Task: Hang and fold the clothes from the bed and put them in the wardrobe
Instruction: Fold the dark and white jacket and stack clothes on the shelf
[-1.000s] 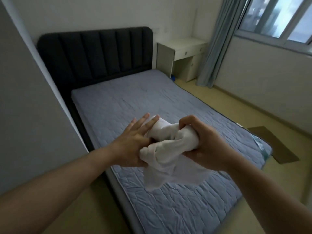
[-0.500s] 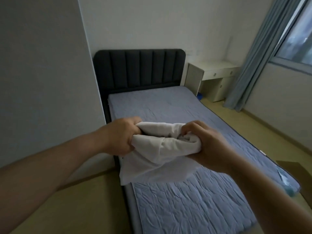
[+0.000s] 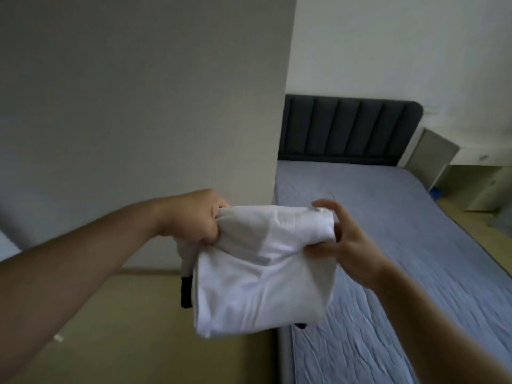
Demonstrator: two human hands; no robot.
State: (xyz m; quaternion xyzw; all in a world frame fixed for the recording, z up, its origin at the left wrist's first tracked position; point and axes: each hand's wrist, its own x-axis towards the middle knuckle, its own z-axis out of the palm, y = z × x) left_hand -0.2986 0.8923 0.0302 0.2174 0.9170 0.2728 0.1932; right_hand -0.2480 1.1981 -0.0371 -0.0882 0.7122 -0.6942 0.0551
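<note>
Both hands are up in front of the chest, and the white garment [image 3: 263, 273] hangs between them, folded into a thick, roughly square bundle. It is in the air, over the strip of yellowish floor [image 3: 124, 328] and the near edge of the bed [image 3: 401, 259], touching neither.

The left hand [image 3: 194, 217] is balled into a fist round the bundle's top left corner, cloth bunched inside the curled fingers. The right hand [image 3: 343, 239] takes the opposite end: thumb tucked under the rolled top edge, fingers [image 3: 325, 204] loosely fanned behind it, pinching the fabric between them.

A strip of dark trim [image 3: 186, 292] peeks out at the bundle's left side, and another dark bit shows at its lower right.

Behind, the grey-blue quilted mattress runs up to a dark padded headboard [image 3: 346, 128]. A tall pale panel [image 3: 138, 106] fills the left, just beside the bed. At far right, a pale cabinet [image 3: 471, 173] stands near the headboard, too blurred to tell what it holds.
</note>
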